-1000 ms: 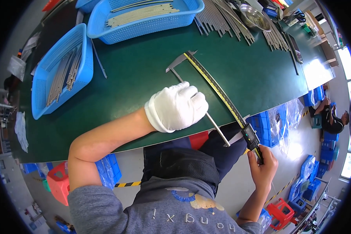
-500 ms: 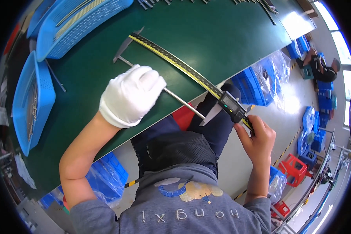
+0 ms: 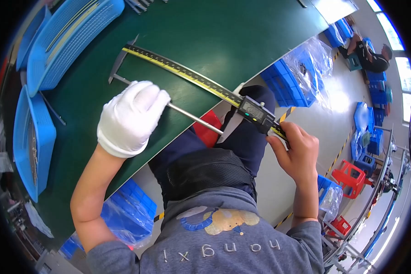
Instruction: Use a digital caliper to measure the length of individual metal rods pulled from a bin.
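My left hand (image 3: 129, 118), in a white glove, is closed around a thin metal rod (image 3: 192, 117) over the front edge of the green table. The rod lies between the jaws of a long digital caliper (image 3: 182, 72), one end at the far-left jaw and the other at the sliding jaw. My bare right hand (image 3: 298, 150) grips the beam end of the caliper just beyond its black display unit (image 3: 255, 111). That unit hangs off the table's edge, above my legs.
Light-blue baskets with long rods stand at the left: a large basket (image 3: 68, 45) and a nearer basket (image 3: 34, 146). More rods lie at the table's (image 3: 242, 36) far edge. Blue crates (image 3: 287, 77), red stools (image 3: 349, 178) and a seated person (image 3: 372, 57) are to the right.
The caliper, the rod and my left hand have shifted left in view, along with the table and baskets. Both hands keep their holds.
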`<state>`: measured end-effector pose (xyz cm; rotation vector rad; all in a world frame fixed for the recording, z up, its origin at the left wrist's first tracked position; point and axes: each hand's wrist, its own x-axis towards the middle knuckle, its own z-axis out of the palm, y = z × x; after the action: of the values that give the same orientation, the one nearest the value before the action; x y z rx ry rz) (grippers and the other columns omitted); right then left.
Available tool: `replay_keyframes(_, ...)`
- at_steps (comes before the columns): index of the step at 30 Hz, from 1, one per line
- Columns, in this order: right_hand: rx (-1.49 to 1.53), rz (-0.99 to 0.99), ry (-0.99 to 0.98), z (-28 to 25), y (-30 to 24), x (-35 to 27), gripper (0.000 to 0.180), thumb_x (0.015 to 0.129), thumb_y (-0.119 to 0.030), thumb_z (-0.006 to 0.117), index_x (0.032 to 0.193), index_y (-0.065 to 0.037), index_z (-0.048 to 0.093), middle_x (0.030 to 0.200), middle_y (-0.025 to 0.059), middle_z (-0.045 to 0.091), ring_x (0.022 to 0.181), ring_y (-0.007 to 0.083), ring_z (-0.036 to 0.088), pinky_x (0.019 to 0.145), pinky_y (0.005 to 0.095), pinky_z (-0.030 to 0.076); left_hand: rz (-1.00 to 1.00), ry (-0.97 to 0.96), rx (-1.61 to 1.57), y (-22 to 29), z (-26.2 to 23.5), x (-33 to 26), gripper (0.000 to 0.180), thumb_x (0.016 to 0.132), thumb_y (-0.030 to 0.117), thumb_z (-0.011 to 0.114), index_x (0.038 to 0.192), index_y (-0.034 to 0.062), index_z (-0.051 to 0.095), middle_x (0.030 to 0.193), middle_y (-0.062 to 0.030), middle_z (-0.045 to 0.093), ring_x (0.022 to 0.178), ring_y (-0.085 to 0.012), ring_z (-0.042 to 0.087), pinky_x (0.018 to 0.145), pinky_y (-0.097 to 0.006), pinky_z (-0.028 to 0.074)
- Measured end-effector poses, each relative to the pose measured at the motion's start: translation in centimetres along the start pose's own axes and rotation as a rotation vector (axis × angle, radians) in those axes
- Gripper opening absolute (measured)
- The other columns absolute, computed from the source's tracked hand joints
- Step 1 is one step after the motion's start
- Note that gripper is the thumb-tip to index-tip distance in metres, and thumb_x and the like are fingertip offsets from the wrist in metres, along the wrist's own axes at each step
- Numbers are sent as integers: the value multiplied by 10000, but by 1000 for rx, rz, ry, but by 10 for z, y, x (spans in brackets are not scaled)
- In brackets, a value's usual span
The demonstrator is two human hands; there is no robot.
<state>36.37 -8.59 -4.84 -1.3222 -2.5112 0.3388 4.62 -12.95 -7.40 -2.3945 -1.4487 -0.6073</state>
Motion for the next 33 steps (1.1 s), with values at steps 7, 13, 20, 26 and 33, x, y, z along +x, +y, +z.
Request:
replay_keyframes(7, -6, -6, 4, 11, 5, -2, 309, 803, -395, 685, 840, -105, 585, 650, 51, 579, 515, 257, 575, 448, 346, 417, 16, -77, -104, -2, -8, 5, 314, 679, 119, 683, 981, 43, 648, 913, -94, 617, 875, -283, 625, 735, -407, 539)
replay_keyframes(13, -21, 6, 30, 12, 1, -3, 332, 767, -401, 710, 852, -102, 593, 664, 43, 584, 516, 242, 581, 445, 345, 412, 47, -107, -219, 16, -4, 11, 348, 688, 163, 688, 1010, 41, 642, 986, -107, 612, 938, -307, 609, 825, -435, 510)
replay_keyframes(20, 5, 2, 30, 10, -2, -2, 366, 667, -338, 775, 866, -77, 615, 652, 54, 589, 529, 209, 594, 472, 309, 426, 43, -68, -276, 18, 4, 15, 322, 652, 98, 671, 966, 32, 641, 983, -104, 607, 917, -303, 605, 791, -409, 514)
replay_keyframes(26, -9, -4, 34, 12, 1, 2, 359, 678, -350, 773, 839, -78, 602, 622, 55, 572, 517, 215, 587, 468, 312, 421, 39, -51, -273, 17, 7, 18, 292, 647, 63, 652, 937, 29, 638, 962, -104, 608, 888, -303, 612, 747, -389, 520)
replay_keyframes(33, -17, 36, 47, 10, 1, 3, 296, 714, -305, 753, 806, -75, 592, 570, 86, 536, 495, 274, 552, 460, 361, 392, 140, 37, -220, 21, 16, 15, 161, 671, 156, 616, 818, 107, 572, 843, -58, 565, 705, -212, 584, 594, -334, 503)
